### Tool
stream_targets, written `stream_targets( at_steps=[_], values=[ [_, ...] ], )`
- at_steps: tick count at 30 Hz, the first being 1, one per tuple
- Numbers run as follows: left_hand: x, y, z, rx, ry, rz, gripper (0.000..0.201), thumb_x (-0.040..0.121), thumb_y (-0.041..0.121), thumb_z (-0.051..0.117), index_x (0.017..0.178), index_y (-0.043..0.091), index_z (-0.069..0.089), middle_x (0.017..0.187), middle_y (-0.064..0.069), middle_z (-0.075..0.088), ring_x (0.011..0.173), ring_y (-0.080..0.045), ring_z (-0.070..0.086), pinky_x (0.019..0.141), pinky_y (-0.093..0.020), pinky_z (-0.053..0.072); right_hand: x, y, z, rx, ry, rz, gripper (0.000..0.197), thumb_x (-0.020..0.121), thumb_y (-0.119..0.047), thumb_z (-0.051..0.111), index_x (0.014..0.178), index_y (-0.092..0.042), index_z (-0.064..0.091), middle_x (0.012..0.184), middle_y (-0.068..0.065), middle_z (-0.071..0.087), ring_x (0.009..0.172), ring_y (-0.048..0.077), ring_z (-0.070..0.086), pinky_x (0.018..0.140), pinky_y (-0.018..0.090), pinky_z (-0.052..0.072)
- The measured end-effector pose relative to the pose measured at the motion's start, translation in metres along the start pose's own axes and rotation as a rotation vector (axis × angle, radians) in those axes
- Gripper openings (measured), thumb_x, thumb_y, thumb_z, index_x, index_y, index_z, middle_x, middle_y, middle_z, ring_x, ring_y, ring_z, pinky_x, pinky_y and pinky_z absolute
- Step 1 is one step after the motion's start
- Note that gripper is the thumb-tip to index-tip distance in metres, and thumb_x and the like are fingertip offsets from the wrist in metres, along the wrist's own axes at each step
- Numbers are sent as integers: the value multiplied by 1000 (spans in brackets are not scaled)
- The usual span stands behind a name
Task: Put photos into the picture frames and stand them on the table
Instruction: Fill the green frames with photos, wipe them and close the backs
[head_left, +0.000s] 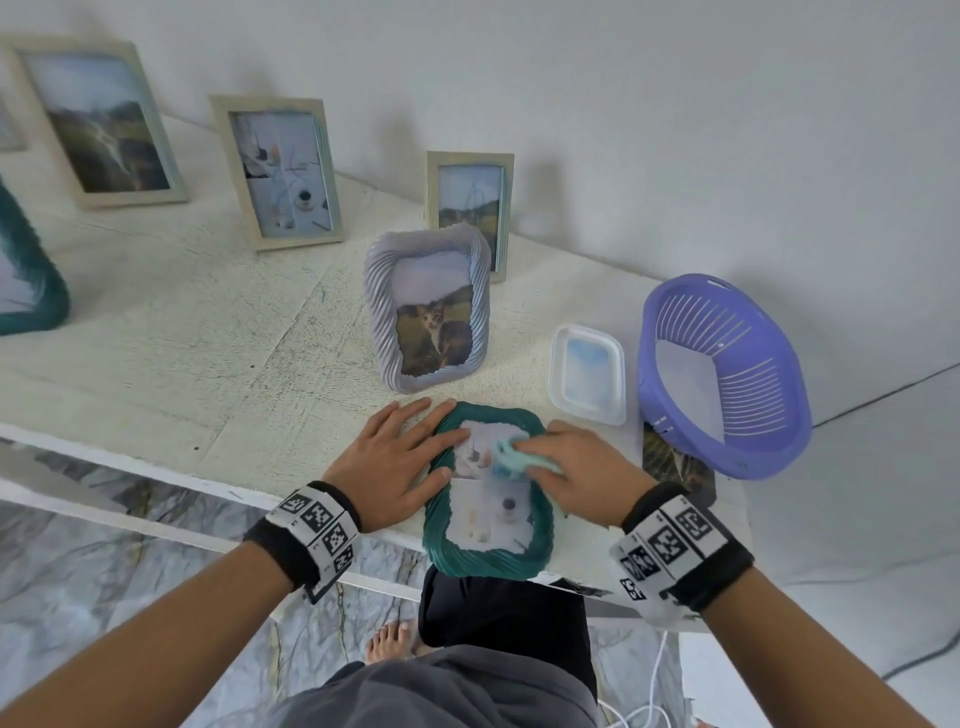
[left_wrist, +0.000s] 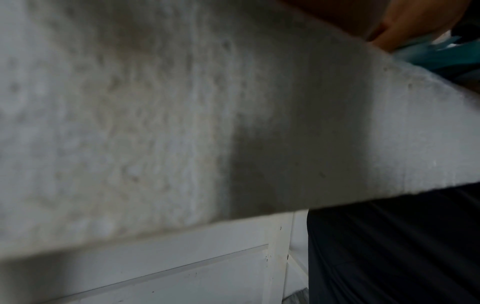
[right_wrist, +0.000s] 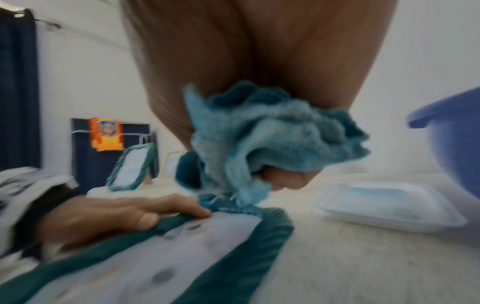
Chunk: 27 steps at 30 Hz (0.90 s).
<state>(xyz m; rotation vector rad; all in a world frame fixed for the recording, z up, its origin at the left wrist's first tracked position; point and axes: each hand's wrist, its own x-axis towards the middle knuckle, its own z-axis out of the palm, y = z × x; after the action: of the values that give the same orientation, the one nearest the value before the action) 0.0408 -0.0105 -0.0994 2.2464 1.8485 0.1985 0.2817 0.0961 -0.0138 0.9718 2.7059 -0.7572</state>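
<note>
A dark green ribbed picture frame (head_left: 535, 558) (right_wrist: 228, 265) lies flat at the table's front edge, its photo of white objects facing up. My left hand (head_left: 400, 457) (right_wrist: 109, 214) lies flat on the frame's left rim with straight fingers. My right hand (head_left: 576, 470) grips a crumpled light blue cloth (head_left: 506, 457) (right_wrist: 270, 148) and holds it against the upper part of the frame's glass. In the left wrist view only the table top (left_wrist: 155, 123) and a strip of the green frame (left_wrist: 441, 59) show.
A grey ribbed frame (head_left: 428, 306) with a cat photo stands just behind. Pale wooden frames (head_left: 470, 208) (head_left: 278, 171) (head_left: 98, 122) stand along the wall, another green frame (head_left: 26, 280) at far left. A white lidded box (head_left: 587, 374), a purple basket (head_left: 727, 374) and a loose photo (head_left: 675, 462) lie right.
</note>
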Motion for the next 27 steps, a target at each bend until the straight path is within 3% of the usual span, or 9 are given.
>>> stream_targets(
  at_steps=[4,8,12,16,18,22,27],
  values=[
    [0,-2,1,-2,-1,5,60,99,61,8,153,40,24,165,9,9,150,-21,14,120,-45,10,14,11,-25,56,347,190,37,98,-22,50,135,-23,52,90,1,46,66,15,48,62,22,39],
    [0,-2,1,-6,7,5,61,98,63,7,152,41,24,164,10,9,150,-20,13,120,-44,9,47,28,-35,-31,506,461,40,98,-20,45,136,-9,44,117,19,48,91,33,58,81,36,47],
    [0,-2,1,-23,18,7,57,100,61,16,151,40,28,164,10,13,149,-20,16,120,-43,11,69,38,-31,-91,327,663,56,99,-27,40,147,-6,21,139,27,32,118,43,45,99,43,38],
    [0,-3,2,-26,31,6,55,100,59,20,151,41,29,164,11,13,149,-19,17,119,-43,12,70,45,-19,-157,191,649,68,102,-38,30,152,-3,1,159,23,-1,145,42,6,118,48,15],
    [0,-3,1,-28,31,6,55,100,59,20,150,41,30,164,10,14,149,-19,18,119,-43,12,69,48,-12,-145,148,610,74,102,-44,27,151,0,-7,160,20,-8,148,36,-3,120,47,9],
    [1,-2,-1,-27,19,1,56,99,60,17,150,41,30,164,10,15,149,-19,18,119,-42,11,66,50,-4,-105,112,611,81,100,-53,24,150,-2,-15,159,17,-15,148,29,-7,120,46,6],
    [0,-2,-1,-58,44,10,56,99,60,19,150,41,30,163,10,16,149,-18,18,119,-42,12,57,38,-7,-124,194,539,74,102,-47,24,152,-1,-6,160,19,-8,148,31,-6,120,45,5]
  ],
)
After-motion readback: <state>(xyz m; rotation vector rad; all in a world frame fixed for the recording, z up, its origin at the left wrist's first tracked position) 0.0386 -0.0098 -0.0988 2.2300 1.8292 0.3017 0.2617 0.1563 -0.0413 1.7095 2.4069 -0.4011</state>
